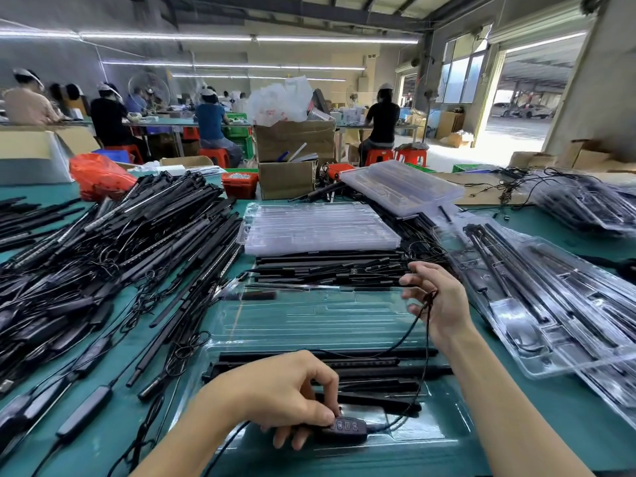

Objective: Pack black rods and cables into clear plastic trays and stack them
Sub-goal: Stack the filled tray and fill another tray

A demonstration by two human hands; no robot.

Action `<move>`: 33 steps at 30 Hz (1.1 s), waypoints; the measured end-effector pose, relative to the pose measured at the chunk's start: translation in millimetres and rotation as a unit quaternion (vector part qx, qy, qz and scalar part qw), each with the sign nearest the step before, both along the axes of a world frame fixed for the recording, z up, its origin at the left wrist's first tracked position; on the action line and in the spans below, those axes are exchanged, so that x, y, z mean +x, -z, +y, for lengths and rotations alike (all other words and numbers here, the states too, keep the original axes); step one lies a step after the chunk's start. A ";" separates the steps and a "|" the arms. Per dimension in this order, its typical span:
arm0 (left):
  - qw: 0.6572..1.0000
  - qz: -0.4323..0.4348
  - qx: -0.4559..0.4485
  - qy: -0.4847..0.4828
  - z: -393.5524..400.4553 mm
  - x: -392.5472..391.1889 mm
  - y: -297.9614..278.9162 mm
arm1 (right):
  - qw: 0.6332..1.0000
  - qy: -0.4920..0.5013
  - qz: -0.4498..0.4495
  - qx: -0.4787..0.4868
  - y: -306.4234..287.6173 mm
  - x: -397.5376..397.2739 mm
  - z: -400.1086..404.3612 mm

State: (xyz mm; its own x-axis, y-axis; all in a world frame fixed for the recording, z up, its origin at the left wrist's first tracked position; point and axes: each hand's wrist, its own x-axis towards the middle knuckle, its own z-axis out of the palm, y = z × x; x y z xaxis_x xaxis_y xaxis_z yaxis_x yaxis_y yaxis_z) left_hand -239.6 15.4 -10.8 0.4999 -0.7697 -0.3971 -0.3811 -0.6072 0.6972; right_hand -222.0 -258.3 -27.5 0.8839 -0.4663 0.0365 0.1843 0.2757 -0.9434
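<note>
Green matting covers the workbench (585, 418) in front of me, with a factory hall behind where other workers sit on red stools at long tables. Directly below me lies a clear plastic tray (309, 325), its far half bare and its near half already carrying several black rods (344, 364) laid side by side across it. My left hand (285, 397) is down at the tray's near edge, fingers curled and pinching a small black controller (346, 429) with a row of buttons, which sits in a pocket of the tray just under my fingertips. A thin black cable (425, 356) runs from that controller up and to the right, over the rods, to my right hand (437, 304), which is raised above the tray's right side and holds the cable loosely pinched, the other fingers relaxed and spread. To my left a big loose heap of rods and cables (103, 242) sprawls over the bench. Beyond the tray sits a stack of empty trays (320, 228) resting on more rods, with another tilted stack (402, 185) behind it. On my right, packed trays (550, 304) lie overlapping, well apart from either hand.
</note>
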 end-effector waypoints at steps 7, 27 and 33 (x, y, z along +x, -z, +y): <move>0.950 -0.297 0.095 0.026 -3.6 -3.6 -1.9 | 0.999 0.017 -0.001 -0.037 8.9 2.4 4.3; 0.974 -0.214 -0.074 0.032 -11.3 0.6 21.1 | 0.998 0.027 -0.003 -0.053 14.4 5.0 5.5; 0.967 -0.255 -0.001 -0.006 -14.0 3.9 19.6 | 0.998 0.026 -0.006 -0.056 16.0 6.0 6.8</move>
State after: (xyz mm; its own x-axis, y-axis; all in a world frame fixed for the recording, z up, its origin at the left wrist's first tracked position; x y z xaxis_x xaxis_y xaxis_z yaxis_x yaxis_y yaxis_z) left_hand -235.6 1.4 -30.4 0.6393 -0.7632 -0.0941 -0.6688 -0.6122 0.4219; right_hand -216.1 -251.5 -43.5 0.8580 -0.5035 0.1010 0.2063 0.1579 -0.9657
